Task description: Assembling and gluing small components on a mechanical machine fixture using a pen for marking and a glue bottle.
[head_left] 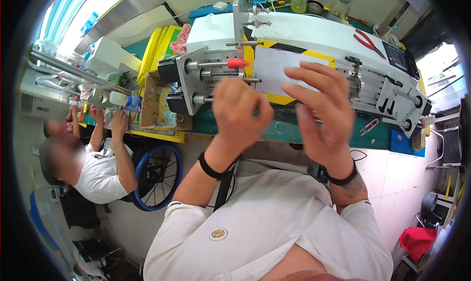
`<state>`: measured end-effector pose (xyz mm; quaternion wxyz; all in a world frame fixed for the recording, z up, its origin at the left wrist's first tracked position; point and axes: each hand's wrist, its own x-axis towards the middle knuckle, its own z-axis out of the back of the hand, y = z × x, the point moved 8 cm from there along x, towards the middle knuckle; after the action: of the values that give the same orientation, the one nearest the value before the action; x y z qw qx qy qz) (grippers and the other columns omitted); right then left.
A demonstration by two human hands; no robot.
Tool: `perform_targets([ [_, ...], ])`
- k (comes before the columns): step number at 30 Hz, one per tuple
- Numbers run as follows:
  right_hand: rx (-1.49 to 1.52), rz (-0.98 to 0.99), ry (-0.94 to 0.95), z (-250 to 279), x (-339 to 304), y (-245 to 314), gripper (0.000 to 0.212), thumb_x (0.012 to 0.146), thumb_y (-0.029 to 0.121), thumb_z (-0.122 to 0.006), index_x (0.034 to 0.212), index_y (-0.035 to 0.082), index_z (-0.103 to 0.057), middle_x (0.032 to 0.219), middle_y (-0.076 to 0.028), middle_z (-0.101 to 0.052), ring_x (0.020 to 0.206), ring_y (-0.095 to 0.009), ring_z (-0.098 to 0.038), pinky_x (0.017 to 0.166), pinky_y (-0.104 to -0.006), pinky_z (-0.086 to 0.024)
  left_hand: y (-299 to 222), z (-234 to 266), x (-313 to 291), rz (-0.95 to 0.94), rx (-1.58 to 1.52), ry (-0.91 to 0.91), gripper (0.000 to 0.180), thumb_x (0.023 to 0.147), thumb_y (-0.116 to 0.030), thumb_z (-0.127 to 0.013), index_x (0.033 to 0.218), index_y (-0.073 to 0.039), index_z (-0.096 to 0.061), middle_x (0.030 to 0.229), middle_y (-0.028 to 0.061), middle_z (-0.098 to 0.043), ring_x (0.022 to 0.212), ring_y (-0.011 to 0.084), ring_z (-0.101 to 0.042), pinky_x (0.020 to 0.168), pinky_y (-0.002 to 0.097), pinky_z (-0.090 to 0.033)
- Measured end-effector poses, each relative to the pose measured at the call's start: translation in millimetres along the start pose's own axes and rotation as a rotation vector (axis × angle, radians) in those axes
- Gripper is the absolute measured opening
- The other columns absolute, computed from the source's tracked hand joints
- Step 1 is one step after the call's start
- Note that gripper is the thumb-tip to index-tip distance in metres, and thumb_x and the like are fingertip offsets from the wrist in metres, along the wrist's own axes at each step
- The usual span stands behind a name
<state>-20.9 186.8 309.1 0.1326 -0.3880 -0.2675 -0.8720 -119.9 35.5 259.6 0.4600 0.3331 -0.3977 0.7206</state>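
Two hands raised before the white machine (314,36) on my worktop (294,129).
My left hand (240,112) is curled into a loose fist by the steel rods (216,75); whether it pinches anything I cannot tell. My right hand (321,114) is spread open, holding nothing, just beside it. Red pliers (369,41) lie on top, far right.

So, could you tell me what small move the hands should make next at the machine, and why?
Probably ease the left hand a little toward the steel rods at the machine's left end. It is closed in a fist right beside them, just below the red cone tip, while the right hand hovers open-fingered over the white front panel. What the fist holds is hidden.
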Motion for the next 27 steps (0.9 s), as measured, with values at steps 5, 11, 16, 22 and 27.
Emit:
perform_targets([
  [5, 0.622, 0.134, -0.083, 95, 3, 59, 0.011, 0.108, 0.02, -0.069, 0.111, 0.017, -0.078, 0.106, -0.001, -0.075, 0.096, -0.026, -0.066, 0.078, -0.0465, -0.054, -56, -37, -58, -0.095, -0.38, 0.282, 0.025, 0.071, -0.007, -0.082, 0.074, -0.008, -0.057, 0.08, 0.01, -0.051, 0.075, 0.0332, -0.055, 0.065, 0.0462, -0.045],
  [11, 0.821, 0.076, -0.116, 179, -77, 71, 0.008, 0.107, 0.019, -0.07, 0.102, 0.021, -0.076, 0.101, 0.006, -0.072, 0.085, -0.022, -0.065, 0.07, -0.0431, -0.054, -79, -48, -110, 0.031, -0.493, 0.378, 0.023, 0.078, -0.008, -0.083, 0.075, -0.007, -0.06, 0.082, 0.0096, -0.053, 0.074, 0.0314, -0.055, 0.064, 0.0448, -0.047],
  [16, 0.962, 0.066, -0.25, 177, -87, 90, 0.01, 0.106, 0.017, -0.07, 0.098, 0.021, -0.074, 0.096, 0.005, -0.071, 0.081, -0.022, -0.065, 0.072, -0.0421, -0.053, -88, -51, -115, 0.079, -0.531, 0.386, 0.017, 0.08, -0.005, -0.083, 0.078, -0.007, -0.066, 0.079, 0.0082, -0.056, 0.073, 0.0303, -0.056, 0.062, 0.0438, -0.045],
  [22, 1.101, 0.081, -0.419, 177, -125, 112, 0.013, 0.104, 0.015, -0.07, 0.093, 0.02, -0.071, 0.089, 0.004, -0.07, 0.076, -0.021, -0.064, 0.075, -0.0409, -0.052, -106, -52, -119, 0.069, -0.536, 0.441, 0.016, 0.079, -0.002, -0.082, 0.079, -0.006, -0.066, 0.08, 0.0082, -0.056, 0.073, 0.0306, -0.056, 0.062, 0.0433, -0.045],
  [27, 1.323, 0.041, -0.456, 220, -184, 113, 0.016, 0.103, 0.013, -0.069, 0.088, 0.019, -0.069, 0.084, 0.004, -0.069, 0.072, -0.021, -0.064, 0.078, -0.0398, -0.052, -107, -46, -118, 0.095, -0.564, 0.408, 0.015, 0.08, -0.002, -0.082, 0.08, -0.005, -0.067, 0.08, 0.0085, -0.056, 0.074, 0.0308, -0.056, 0.062, 0.0433, -0.045],
])
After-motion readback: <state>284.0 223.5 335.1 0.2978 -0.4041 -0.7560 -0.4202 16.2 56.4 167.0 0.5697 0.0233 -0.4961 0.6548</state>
